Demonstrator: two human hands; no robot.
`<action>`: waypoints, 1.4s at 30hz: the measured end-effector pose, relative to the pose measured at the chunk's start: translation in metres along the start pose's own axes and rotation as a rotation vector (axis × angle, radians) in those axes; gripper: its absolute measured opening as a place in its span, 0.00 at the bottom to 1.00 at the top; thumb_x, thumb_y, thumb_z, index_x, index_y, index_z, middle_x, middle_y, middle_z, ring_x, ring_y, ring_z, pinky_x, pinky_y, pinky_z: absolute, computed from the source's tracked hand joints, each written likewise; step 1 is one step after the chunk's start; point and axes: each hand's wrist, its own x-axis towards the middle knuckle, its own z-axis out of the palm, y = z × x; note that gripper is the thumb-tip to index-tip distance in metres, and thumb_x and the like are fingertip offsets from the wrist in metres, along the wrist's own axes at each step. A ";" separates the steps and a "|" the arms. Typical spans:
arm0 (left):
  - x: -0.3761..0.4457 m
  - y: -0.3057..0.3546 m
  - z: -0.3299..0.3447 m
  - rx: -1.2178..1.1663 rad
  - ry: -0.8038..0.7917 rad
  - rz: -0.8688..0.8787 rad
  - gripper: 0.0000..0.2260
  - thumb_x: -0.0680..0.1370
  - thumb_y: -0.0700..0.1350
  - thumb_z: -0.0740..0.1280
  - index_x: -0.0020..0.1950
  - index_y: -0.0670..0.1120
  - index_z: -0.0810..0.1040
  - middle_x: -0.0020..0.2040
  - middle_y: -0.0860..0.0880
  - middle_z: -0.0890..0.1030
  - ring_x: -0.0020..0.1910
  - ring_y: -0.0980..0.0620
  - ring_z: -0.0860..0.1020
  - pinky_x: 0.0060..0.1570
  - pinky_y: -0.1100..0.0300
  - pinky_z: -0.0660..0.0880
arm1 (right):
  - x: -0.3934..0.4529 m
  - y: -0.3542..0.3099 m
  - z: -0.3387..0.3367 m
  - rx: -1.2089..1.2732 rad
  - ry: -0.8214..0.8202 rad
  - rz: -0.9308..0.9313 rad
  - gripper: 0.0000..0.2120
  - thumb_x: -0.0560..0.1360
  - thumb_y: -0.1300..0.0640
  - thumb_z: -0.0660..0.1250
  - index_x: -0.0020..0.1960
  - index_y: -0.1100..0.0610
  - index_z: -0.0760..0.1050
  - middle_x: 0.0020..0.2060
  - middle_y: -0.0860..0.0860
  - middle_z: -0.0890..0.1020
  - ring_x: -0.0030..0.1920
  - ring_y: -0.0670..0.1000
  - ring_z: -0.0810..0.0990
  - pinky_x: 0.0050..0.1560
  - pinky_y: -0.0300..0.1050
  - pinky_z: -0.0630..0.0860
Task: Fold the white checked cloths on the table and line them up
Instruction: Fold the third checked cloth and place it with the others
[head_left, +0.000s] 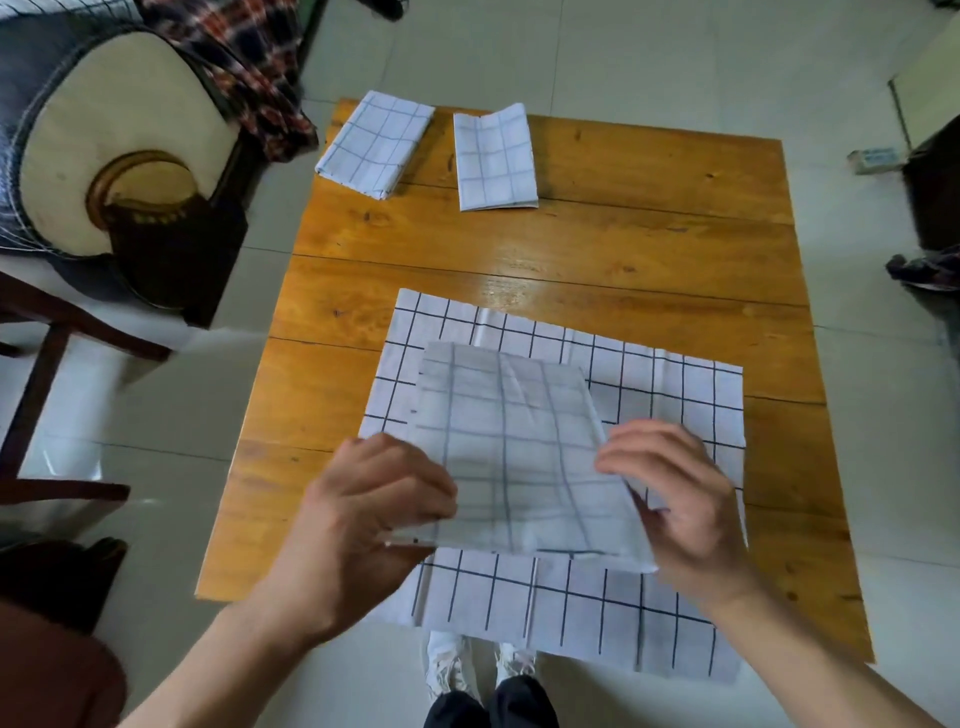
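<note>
Hands (363, 525) (680, 499) hold unlabelled folded checked cloth (519, 457).

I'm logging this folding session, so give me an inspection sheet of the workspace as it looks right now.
Surface: glossy orange-brown wooden plank table.
Job's things: two folded white checked cloths at the far edge, left one angled, right one straight; an unfolded white checked cloth spread at the near edge; a partly folded cloth held above it.
Clutter: nothing seen on the table.
Grippers: left hand and right hand grip the partly folded cloth's sides.
Cables: nothing seen.
Surroundings: pale tiled floor; cushioned chair with plaid fabric at left.
</note>
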 end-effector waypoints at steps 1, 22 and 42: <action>-0.013 -0.008 0.012 0.007 -0.033 -0.029 0.02 0.72 0.42 0.75 0.43 0.46 0.85 0.49 0.57 0.83 0.50 0.54 0.80 0.46 0.49 0.73 | -0.015 0.007 0.008 -0.017 -0.059 0.015 0.09 0.67 0.65 0.79 0.46 0.61 0.84 0.47 0.52 0.83 0.55 0.56 0.80 0.53 0.56 0.76; -0.074 -0.062 0.074 0.038 -0.304 -0.205 0.13 0.64 0.39 0.78 0.44 0.51 0.82 0.52 0.60 0.82 0.53 0.56 0.78 0.47 0.54 0.74 | -0.075 0.024 0.049 -0.161 -0.359 0.228 0.15 0.68 0.67 0.77 0.53 0.57 0.84 0.47 0.49 0.81 0.48 0.52 0.79 0.48 0.48 0.77; -0.068 -0.087 0.079 0.253 -0.239 -0.187 0.20 0.73 0.36 0.67 0.61 0.53 0.81 0.62 0.50 0.76 0.56 0.49 0.74 0.50 0.54 0.67 | -0.082 0.022 0.061 -0.077 -0.199 0.346 0.14 0.68 0.71 0.76 0.49 0.57 0.85 0.45 0.48 0.79 0.47 0.51 0.76 0.50 0.42 0.71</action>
